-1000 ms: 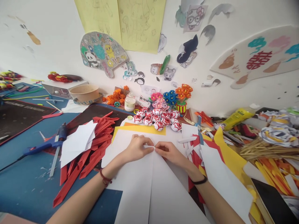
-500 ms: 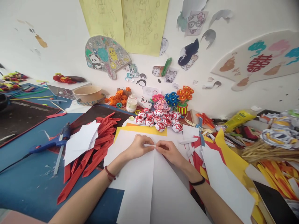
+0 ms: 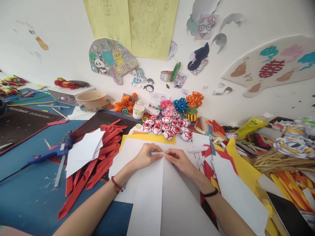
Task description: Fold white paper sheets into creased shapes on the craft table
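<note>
fingers (image 3: 159, 153) on wht paper strip (image 3: 157, 153)

You are sitting in a paper-craft workroom: cartoon cutouts (image 3: 112, 59) are covering the wall up top, a glue gun (image 3: 52, 151) is lying at left, paper flowers (image 3: 180, 105) are crowding the centre.

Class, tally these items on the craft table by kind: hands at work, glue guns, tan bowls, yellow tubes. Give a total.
Hands: 2, left hand and right hand, pinching white paper
Blue glue gun: 1
Tan bowl: 1
Yellow tube: 1
Total: 5
</note>
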{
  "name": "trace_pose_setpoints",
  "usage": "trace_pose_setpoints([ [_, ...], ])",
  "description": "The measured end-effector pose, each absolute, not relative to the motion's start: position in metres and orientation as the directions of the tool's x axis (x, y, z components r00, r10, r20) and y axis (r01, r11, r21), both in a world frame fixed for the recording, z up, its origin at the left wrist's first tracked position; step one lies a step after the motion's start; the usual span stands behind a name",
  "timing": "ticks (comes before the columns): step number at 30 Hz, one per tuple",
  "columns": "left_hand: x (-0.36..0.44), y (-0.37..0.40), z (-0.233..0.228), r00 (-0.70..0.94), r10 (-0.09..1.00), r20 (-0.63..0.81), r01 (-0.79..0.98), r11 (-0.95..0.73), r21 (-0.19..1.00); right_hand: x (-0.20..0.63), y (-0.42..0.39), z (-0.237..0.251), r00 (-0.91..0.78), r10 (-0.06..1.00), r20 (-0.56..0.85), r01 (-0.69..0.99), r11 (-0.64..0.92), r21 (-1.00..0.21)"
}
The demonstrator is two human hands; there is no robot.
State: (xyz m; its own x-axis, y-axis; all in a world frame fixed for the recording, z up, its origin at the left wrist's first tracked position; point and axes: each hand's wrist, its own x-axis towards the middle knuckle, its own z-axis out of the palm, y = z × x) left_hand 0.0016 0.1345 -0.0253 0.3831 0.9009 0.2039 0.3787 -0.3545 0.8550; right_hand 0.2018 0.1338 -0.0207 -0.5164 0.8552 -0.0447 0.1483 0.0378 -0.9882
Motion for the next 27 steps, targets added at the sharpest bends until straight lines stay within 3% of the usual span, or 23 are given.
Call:
trace_pose_setpoints([
  [13,-0.005,0.141,-0.027,0.462,0.880,0.108,0.424,-0.326,0.845,0.210,0.141,-0.029,-0.567,0.819,-0.088,0.236,0.060,-0.970],
  [19,-0.005,0.142,-0.032,0.383,0.924,0.004,0.471,-0.200,0.859,0.207,0.140,-0.029,-0.535,0.835,-0.127,0.255,0.016,-0.967],
  [27,-0.002,0.137,-0.033,0.302,0.953,0.018,0.568,-0.196,0.800,0.199,0.133,-0.031,-0.398,0.910,-0.113,0.312,0.018,-0.950],
])
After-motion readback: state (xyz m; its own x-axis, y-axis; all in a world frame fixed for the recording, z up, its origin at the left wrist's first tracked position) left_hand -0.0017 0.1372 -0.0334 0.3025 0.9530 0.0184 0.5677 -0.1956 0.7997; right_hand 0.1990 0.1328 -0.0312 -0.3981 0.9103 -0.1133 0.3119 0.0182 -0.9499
